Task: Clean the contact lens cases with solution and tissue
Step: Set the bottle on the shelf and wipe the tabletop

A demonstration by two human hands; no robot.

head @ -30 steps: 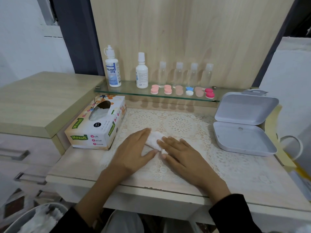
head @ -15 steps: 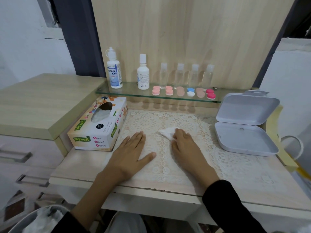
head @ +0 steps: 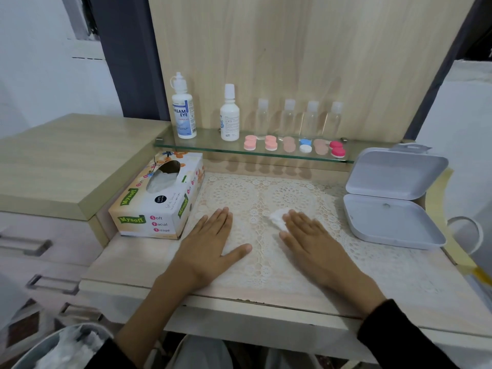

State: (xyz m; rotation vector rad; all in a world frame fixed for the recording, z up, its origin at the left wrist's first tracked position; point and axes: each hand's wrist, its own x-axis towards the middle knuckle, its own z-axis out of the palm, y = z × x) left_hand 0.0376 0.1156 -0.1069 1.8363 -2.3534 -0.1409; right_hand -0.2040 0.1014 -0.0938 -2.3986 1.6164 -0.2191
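Observation:
Several contact lens cases (head: 294, 146) in pink, beige, blue-white and red lie in a row on the glass shelf (head: 202, 149). Two solution bottles stand at the shelf's left: a larger one (head: 183, 113) and a smaller one (head: 229, 114). A small white tissue wad (head: 278, 218) lies on the lace mat, partly under the fingers of my right hand (head: 310, 239), which presses flat on it. My left hand (head: 209, 245) rests flat on the mat with straight fingers, holding nothing.
A tissue box (head: 158, 195) stands left of the mat. An open grey plastic box (head: 391, 198) sits at the right. Several clear small bottles (head: 299, 118) line the shelf's back. A bin with crumpled tissue (head: 61, 347) is at the lower left.
My right hand slid the tissue wad to the right across the mat, away from my left hand. My left hand let go of the tissue and stayed flat.

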